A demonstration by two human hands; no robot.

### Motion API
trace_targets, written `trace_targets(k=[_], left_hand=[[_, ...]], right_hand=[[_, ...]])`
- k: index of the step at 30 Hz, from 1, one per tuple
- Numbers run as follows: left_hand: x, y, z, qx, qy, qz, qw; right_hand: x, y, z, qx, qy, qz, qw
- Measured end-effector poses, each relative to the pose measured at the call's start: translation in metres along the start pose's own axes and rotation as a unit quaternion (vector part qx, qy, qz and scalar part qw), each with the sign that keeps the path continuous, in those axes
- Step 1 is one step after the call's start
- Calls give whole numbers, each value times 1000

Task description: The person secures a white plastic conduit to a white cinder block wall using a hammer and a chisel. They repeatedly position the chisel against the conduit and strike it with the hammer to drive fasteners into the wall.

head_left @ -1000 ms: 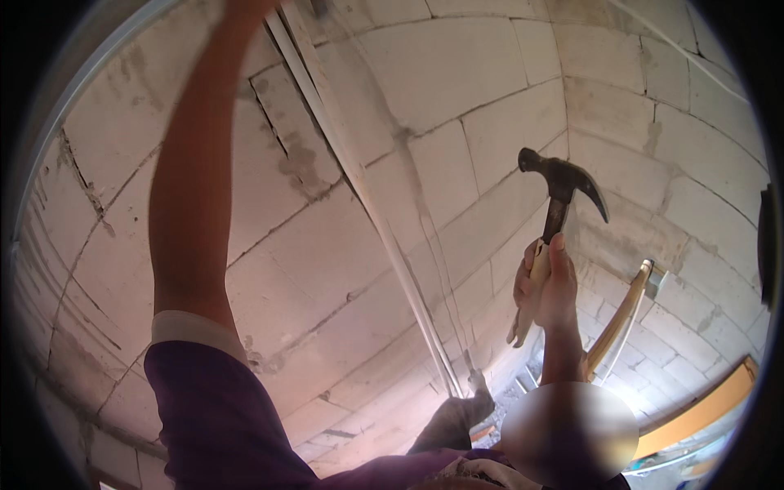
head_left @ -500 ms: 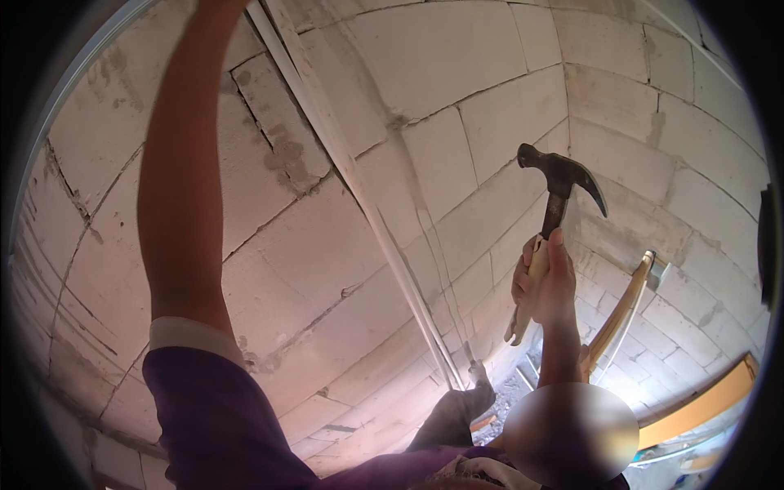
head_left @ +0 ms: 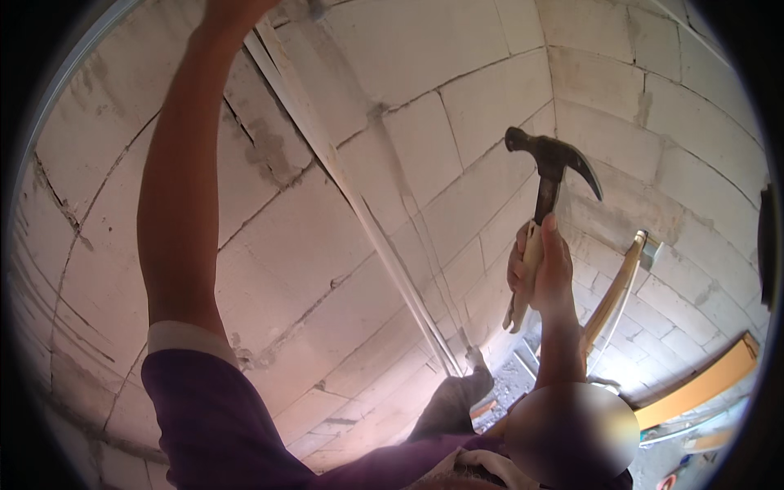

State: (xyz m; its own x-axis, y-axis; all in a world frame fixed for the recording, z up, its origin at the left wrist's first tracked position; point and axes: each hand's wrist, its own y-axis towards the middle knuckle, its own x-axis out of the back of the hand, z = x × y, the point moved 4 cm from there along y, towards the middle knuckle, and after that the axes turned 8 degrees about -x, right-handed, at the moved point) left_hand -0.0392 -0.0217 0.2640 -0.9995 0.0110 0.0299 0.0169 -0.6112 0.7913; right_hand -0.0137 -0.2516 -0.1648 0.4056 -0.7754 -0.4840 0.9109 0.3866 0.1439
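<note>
My right hand [head_left: 552, 265] is wrapped round a claw hammer [head_left: 552, 159], held up with its dark head at the top and the claw curving to the right. The pale lower end of the grip looks forked below my fingers. Raised along the left side, my left arm reaches to the top edge, where my left hand [head_left: 233, 10] is mostly cut off and its fingers do not show. It is beside the upper end of a long white strip [head_left: 359, 208] that runs down along the block wall [head_left: 302, 237].
Pale block walls meet in a corner at the right. An upright brown wooden piece [head_left: 612, 294] stands beyond my right arm, and a curved orange board [head_left: 706, 380] lies lower right. A grey-trousered leg [head_left: 445, 400] shows below, near rubble. A blurred disc hides part of the lower right.
The hammer and right hand sit slightly higher and farther left in the picture, and the wall has shifted similarly. A little more of my left wrist shows at the top. The hammer grip is unchanged.
</note>
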Motion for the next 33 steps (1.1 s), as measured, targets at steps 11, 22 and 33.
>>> trace_targets(k=[11, 22, 33], left_hand=[[-30, -32, -6, 79, -128, 87, 985], [-24, -42, -43, 135, -239, 154, 949], [11, -54, -76, -98, 17, 60, 993]], right_hand=[[0, 0, 11, -24, 71, -3, 997], [22, 12, -9, 34, -32, 70, 996], [28, -9, -15, -28, 112, 2, 993]])
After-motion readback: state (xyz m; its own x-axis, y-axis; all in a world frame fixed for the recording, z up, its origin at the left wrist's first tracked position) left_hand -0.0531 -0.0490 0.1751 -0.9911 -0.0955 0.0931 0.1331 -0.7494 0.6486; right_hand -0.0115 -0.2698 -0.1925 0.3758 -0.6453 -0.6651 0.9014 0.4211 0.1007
